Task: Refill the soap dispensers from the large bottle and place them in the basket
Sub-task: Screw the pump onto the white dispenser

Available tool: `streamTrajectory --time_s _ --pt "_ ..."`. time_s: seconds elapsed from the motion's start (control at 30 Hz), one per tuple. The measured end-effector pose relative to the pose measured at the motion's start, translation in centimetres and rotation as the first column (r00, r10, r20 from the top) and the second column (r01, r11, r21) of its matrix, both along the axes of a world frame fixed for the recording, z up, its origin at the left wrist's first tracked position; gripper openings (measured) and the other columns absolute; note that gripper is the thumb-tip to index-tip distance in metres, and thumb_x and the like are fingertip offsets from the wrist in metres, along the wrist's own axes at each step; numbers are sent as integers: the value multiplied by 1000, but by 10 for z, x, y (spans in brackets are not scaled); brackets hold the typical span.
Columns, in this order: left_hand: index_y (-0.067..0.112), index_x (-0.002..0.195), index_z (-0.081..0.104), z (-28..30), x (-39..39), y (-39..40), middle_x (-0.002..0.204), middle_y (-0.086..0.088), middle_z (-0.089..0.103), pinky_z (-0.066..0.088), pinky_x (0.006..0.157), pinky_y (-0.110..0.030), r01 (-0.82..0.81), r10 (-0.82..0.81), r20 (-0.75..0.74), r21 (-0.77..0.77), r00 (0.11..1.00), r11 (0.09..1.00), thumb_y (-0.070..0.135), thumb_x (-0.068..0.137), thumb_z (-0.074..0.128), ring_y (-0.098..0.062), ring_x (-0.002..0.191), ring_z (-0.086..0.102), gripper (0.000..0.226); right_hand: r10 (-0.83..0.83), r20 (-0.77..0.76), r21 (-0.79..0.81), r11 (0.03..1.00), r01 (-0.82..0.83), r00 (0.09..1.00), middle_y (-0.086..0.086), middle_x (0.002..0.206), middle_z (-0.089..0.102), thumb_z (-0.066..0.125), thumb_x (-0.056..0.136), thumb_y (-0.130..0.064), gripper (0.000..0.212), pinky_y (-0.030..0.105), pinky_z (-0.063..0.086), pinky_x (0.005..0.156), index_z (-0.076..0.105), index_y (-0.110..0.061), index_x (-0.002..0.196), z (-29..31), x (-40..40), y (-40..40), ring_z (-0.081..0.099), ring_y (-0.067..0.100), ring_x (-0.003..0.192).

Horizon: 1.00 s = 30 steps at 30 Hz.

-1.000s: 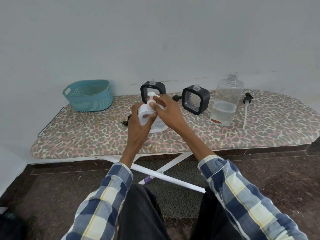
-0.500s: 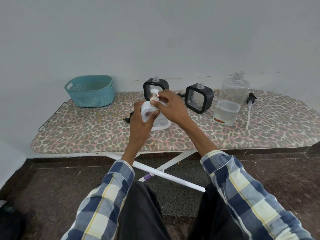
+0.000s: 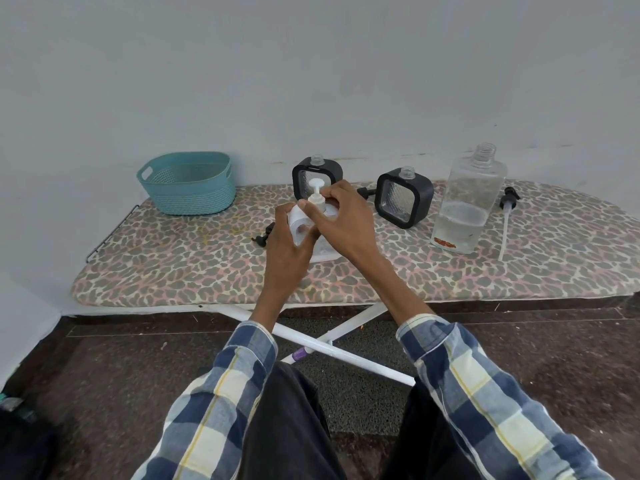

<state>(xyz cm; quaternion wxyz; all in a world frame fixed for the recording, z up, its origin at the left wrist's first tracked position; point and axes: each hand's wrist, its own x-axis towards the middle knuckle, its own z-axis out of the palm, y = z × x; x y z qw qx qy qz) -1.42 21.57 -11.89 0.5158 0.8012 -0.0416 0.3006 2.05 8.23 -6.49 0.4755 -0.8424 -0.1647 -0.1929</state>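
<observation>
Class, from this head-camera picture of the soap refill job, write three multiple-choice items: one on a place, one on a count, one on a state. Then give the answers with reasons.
1. Where does the teal basket stand?
A. at the left end of the ironing board
B. on the floor
C. beside the large bottle

2. How many black-framed dispensers stand on the board?
A. one
B. two
C. four

3. What state is the large clear bottle in?
A. capped and full
B. lying on its side
C. upright, uncapped, partly filled

Answers:
1 A: it sits on the board's left end, far from the bottle.
2 B: one behind the hands, one right of them.
3 C: its threaded neck is bare and liquid fills only the lower part.
</observation>
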Motion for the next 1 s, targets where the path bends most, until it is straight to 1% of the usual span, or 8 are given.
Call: streamTrajectory --time_s 0.17,0.27,0.43,0.6,0.8,0.87,0.93,1.0 --pt "26 135 48 3 -3 -1 119 6 69 59 87 -41 -1 1 -1 -4 1000 1000 49 97 72 -12 106 70 51 6 17 54 998 -7 1000 -9 108 64 57 105 -57 46 25 48 79 75 -15 111 -1 -5 3 63 6 91" --pt "23 136 49 3 -2 -1 118 5 69 59 88 -43 1 -1 -1 -8 1000 1000 42 99 75 -12 106 70 50 11 27 68 998 -12 1000 -8 108 64 57 107 -52 42 25 48 79 76 -14 111 -3 -5 1 62 5 90" --pt "28 134 48 3 -2 -1 119 6 69 59 88 -42 -3 3 -11 -5 1000 1000 45 98 74 -14 107 70 48 39 -4 79 996 -38 999 -8 107 64 59 101 -63 50 21 47 80 76 -18 112 -2 -5 0 64 5 94" --pt "25 136 49 3 -2 -1 119 5 70 58 86 -34 -14 14 -21 11 1000 1000 48 98 76 -13 106 70 52 72 -31 115 991 -68 997 -10 107 63 55 106 -54 43 20 43 78 77 -16 110 -2 -4 -2 62 0 94" --pt "28 132 48 6 -2 -1 118 7 69 60 85 -37 -40 41 -44 25 998 999 55 93 78 -12 104 71 56 184 -41 112 978 -179 982 -2 118 63 69 99 -47 39 38 55 97 73 -16 122 2 -6 -13 64 12 107" --pt "25 126 50 9 -4 -3 110 9 67 57 80 -30 -80 80 -32 20 996 997 56 88 74 -6 97 68 55 194 -12 80 978 -192 981 0 124 60 75 95 -42 43 43 54 104 69 -15 129 1 -6 -17 63 14 113" --pt "22 122 50 13 -5 -6 105 9 64 52 75 -25 -125 125 -7 20 992 992 54 88 72 0 93 65 52 172 3 65 983 -172 985 -3 128 56 77 92 -44 50 42 53 107 65 -18 133 2 -8 -18 61 12 117" --pt "20 121 48 21 -4 -5 106 4 65 52 73 -30 -174 173 17 26 985 984 50 91 77 -4 90 64 51 123 14 47 991 -123 992 -7 131 54 78 89 -51 58 41 52 106 62 -21 136 5 -12 -15 57 10 121"
